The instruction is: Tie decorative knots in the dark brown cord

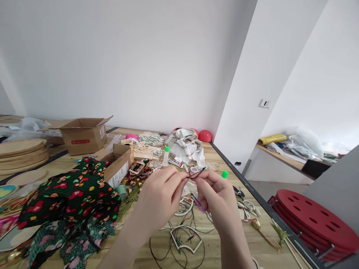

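Note:
Out in front of me, above the table, my left hand point(161, 194) and my right hand point(217, 198) meet fingertip to fingertip. Both pinch a thin black cord point(200, 172), and a short end of it sticks up beside my right fingers. Below them on the wood lies a flat white frame-shaped piece point(174, 239) with a curved lower edge. Loose black cords point(151, 248) loop around and across it. A round white cutout ornament point(183, 213) lies just behind, partly covered by my left hand.
Dark fruit-print fabric point(73, 194) is heaped at left, near an open cardboard box point(84, 136) and stacked wooden discs point(24, 153). Behind my hands stand a green-capped bottle point(166, 157) and crumpled pale cloth point(187, 145). Red stools point(316, 216) are stacked beyond the right table edge.

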Demonstrator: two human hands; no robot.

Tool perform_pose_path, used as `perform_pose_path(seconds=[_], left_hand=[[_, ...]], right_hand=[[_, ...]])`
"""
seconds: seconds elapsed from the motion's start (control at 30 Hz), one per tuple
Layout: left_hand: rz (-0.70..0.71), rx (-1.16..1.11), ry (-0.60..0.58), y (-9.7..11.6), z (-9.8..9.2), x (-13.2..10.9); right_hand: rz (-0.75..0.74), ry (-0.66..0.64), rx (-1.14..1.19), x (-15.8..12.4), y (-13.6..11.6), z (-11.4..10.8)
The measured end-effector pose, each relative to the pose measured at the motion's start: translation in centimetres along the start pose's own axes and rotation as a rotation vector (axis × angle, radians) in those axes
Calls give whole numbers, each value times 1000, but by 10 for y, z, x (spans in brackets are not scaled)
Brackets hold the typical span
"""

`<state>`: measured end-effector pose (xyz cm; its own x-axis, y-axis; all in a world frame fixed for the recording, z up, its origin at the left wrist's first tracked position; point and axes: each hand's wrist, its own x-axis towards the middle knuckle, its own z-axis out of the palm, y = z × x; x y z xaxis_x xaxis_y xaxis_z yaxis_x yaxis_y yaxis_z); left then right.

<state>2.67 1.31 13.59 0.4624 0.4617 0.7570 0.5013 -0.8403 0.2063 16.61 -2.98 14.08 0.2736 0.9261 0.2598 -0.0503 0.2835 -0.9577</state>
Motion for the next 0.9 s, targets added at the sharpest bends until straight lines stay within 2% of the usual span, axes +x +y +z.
perform_pose_path(seconds=[0.27, 0.9], left_hand=[[26, 0, 38, -1, 2, 1], [28, -92, 37, -2, -1, 1]], right_hand=[[16, -36, -63, 0, -4, -4], [-36, 83, -139, -6, -9, -3]])
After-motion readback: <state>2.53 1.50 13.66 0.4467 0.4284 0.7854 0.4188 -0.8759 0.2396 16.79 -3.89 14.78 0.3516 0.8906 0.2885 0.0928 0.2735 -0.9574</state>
